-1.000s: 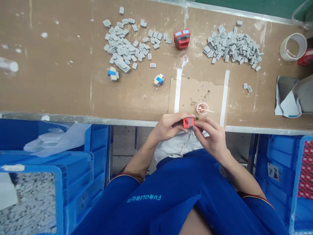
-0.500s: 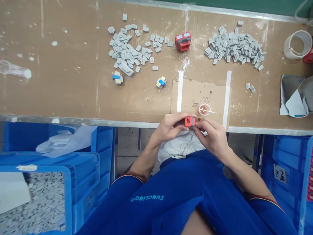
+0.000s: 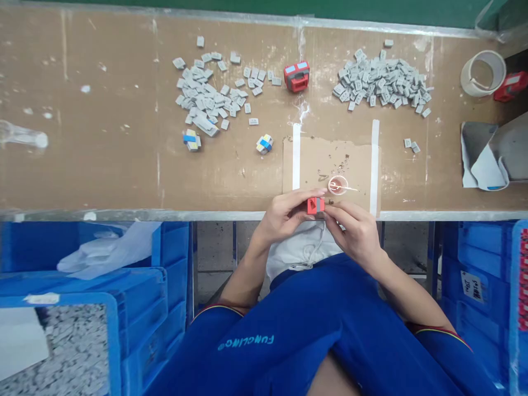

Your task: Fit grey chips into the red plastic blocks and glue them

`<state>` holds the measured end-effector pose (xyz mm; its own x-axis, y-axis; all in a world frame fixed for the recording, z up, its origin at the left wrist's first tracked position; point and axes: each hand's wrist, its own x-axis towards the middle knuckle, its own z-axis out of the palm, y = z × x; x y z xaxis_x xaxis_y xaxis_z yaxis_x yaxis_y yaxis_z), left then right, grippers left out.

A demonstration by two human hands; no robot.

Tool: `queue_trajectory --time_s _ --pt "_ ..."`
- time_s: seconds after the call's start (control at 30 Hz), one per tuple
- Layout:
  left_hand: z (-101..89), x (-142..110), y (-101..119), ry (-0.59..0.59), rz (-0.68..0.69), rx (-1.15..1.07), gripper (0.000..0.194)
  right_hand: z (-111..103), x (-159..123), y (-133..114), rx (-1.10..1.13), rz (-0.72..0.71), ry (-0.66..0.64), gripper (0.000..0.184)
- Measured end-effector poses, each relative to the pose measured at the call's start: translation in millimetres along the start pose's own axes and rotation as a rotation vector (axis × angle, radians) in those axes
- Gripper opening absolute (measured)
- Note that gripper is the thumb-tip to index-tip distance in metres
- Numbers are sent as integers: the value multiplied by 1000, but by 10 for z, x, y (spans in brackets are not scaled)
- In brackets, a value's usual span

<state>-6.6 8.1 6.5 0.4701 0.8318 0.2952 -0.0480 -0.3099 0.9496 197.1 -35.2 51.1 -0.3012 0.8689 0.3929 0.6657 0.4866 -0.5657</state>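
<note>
A seated worker (image 3: 264, 352) in blue is holding both forearms angled inward, the left hand (image 3: 284, 217) and right hand (image 3: 355, 231) curled almost closed and gripping a small red-and-gray block (image 3: 315, 205) between their fingers, right at the bench edge. Just ahead of the right hand, a small plastic cup (image 3: 338, 185) holding a swab (image 3: 345, 188) is sitting on a cardboard sheet (image 3: 313, 165). Farther ahead of both hands, gray plastic pieces (image 3: 202, 96) are lying in heaps on the workbench (image 3: 82, 165), while blue crates (image 3: 474, 264) are standing out to each side of the arms
</note>
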Motion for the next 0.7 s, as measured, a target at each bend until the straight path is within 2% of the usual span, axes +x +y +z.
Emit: queue_trajectory --time_s 0.17,0.5,0.7 --pt "-12 -16 13 3 -39 -31 45 44 20 50 53 2 8 12" --pt "-38 -25 0 5 -15 -65 42 107 29 31 120 36 33 15" --pt "-23 -34 6 -16 -23 4 40 75 -9 1 121 33 33 12"
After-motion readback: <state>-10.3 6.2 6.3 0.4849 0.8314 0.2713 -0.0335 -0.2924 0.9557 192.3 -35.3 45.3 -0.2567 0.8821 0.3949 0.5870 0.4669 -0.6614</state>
